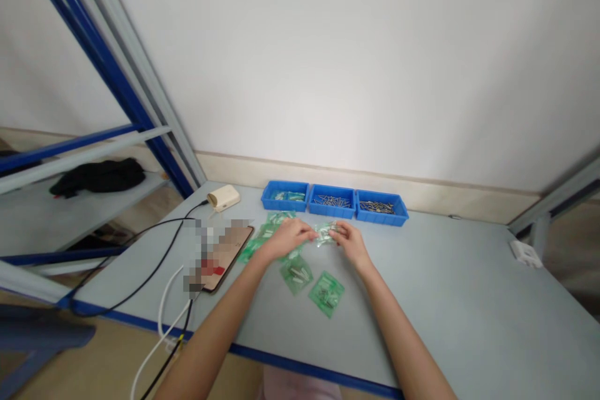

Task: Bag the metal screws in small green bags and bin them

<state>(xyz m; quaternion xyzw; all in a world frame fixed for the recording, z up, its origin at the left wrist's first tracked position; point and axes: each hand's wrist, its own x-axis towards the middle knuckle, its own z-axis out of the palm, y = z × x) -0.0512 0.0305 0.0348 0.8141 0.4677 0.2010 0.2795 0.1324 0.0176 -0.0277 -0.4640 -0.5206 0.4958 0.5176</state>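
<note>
Between my two hands is a small clear plastic bag (324,234) with green print and small pieces inside. My left hand (293,237) pinches its left edge, and my right hand (350,242) grips its right side with bent fingers. Nearer to me on the table lie a green printed bag (296,274) with pale and metal pieces in it and another green bag (327,294) holding small parts. More green bags (255,247) lie partly overlapping to the left, some hidden behind my left hand and forearm.
Three blue bins stand in a row at the back: a left bin (285,205) with bags, a middle bin (332,211) and a right bin (382,219) with metal screws. A phone (229,256), a cream-coloured device (224,198) and cables (164,262) are on the left. A white object (525,254) lies far right.
</note>
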